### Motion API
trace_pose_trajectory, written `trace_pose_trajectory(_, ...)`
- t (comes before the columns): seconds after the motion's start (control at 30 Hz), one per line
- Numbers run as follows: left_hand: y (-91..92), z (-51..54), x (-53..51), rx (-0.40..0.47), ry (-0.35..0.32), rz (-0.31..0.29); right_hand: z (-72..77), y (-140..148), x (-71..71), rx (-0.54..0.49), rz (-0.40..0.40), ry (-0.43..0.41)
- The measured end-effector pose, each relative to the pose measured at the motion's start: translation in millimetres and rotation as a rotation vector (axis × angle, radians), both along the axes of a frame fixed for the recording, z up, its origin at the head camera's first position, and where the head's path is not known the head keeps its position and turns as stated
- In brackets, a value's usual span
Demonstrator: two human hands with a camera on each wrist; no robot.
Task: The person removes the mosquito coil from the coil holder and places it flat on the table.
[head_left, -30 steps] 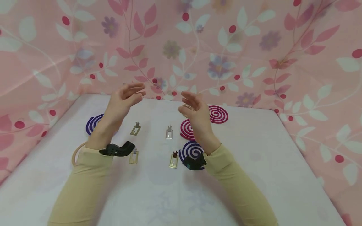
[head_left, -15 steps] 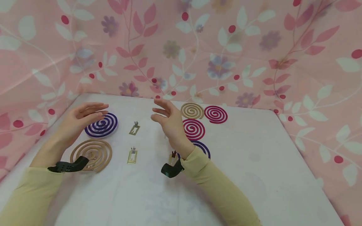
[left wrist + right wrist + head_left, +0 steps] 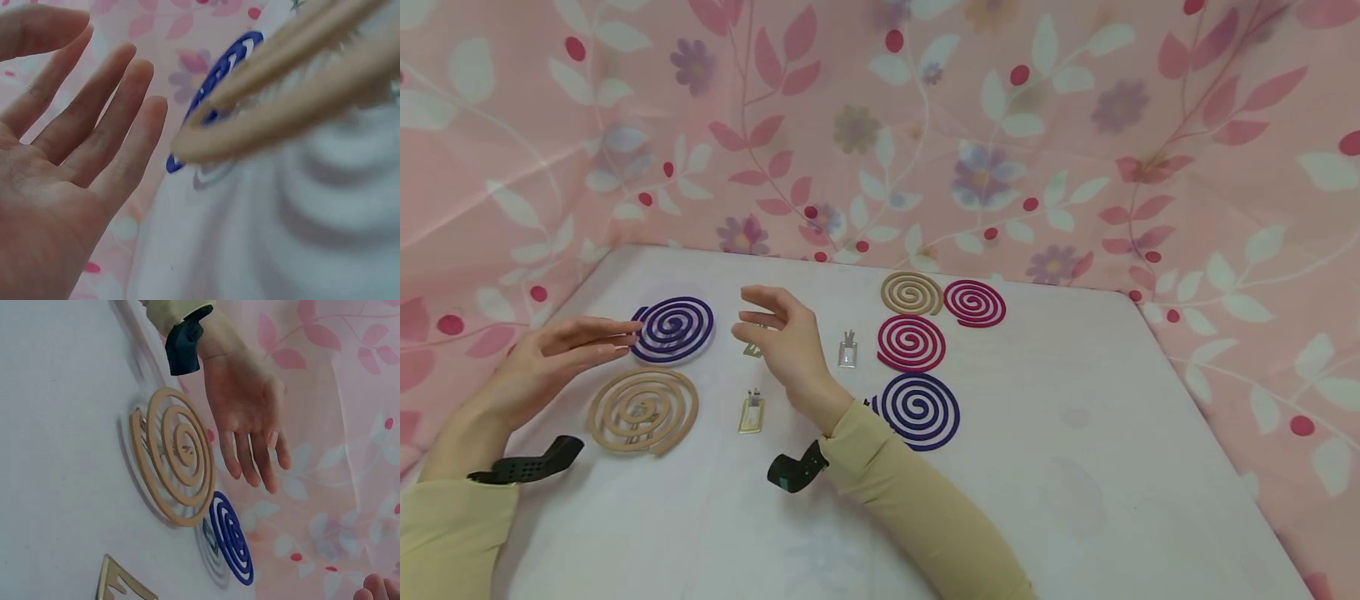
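Observation:
My left hand (image 3: 542, 362), fingers extended and holding nothing, hovers at the left beside a blue spiral coil (image 3: 673, 328) and a tan coil (image 3: 617, 429). In the left wrist view its palm (image 3: 47, 200) is bare, with the tan coil (image 3: 250, 128) blurred close by. Metal pieces show under the tan coil (image 3: 203, 475) and the blue coil (image 3: 231, 537) in the right wrist view. My right hand (image 3: 790, 350), fingers loosely bent and empty, is above the table, partly covering a small gold metal stand (image 3: 752, 348). Another gold stand (image 3: 751, 414) lies below it.
A silver stand (image 3: 847, 353) lies right of my right hand. Farther right are a tan coil (image 3: 895, 293), two magenta coils (image 3: 974, 303) (image 3: 912, 343) and a blue coil (image 3: 920, 412). A floral curtain (image 3: 925, 125) stands behind the white table (image 3: 1075, 467).
Both hands have moved left and somewhat lower, uncovering the left coils and the right-hand tan coil. The coils appear to lie where they were.

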State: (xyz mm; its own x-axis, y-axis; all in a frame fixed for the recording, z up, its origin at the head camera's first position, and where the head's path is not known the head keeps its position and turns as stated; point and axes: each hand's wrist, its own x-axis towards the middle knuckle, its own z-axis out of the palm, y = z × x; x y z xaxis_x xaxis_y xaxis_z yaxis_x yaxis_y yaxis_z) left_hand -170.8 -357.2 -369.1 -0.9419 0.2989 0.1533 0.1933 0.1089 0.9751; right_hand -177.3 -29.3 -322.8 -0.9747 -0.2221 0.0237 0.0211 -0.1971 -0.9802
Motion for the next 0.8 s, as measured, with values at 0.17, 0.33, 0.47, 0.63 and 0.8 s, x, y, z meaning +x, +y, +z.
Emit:
trace_pose_trajectory(0.17, -12.4, -10.2, 1.4, -0.002, 0.009, -0.023, -10.5, -9.0, 4.4, 0.003, 0.017, -0.023)
trace_pose_trajectory(0.33, -22.4, -16.3, 3.5, -0.105, 0.022, -0.072, -20.3, -19.9, 11.4, 0.004, 0.054, -0.009)
trace_pose_trajectory(0.47, -27.0, -16.7, 11.1, -0.285, -0.047, -0.017, -26.9, -29.4, 20.3, 0.073, 0.092, -0.036)
trace_pose_trajectory(0.63, -30.1, -17.5, 17.5, -0.347, -0.080, 0.011, -30.7, -35.7, 28.0, 0.161, 0.124, -0.065)
trace_pose_trajectory(0.8, -31.1, -18.5, 17.4, -0.350, -0.084, -0.018, -35.1, -39.2, 31.3, 0.208, 0.175, -0.069)
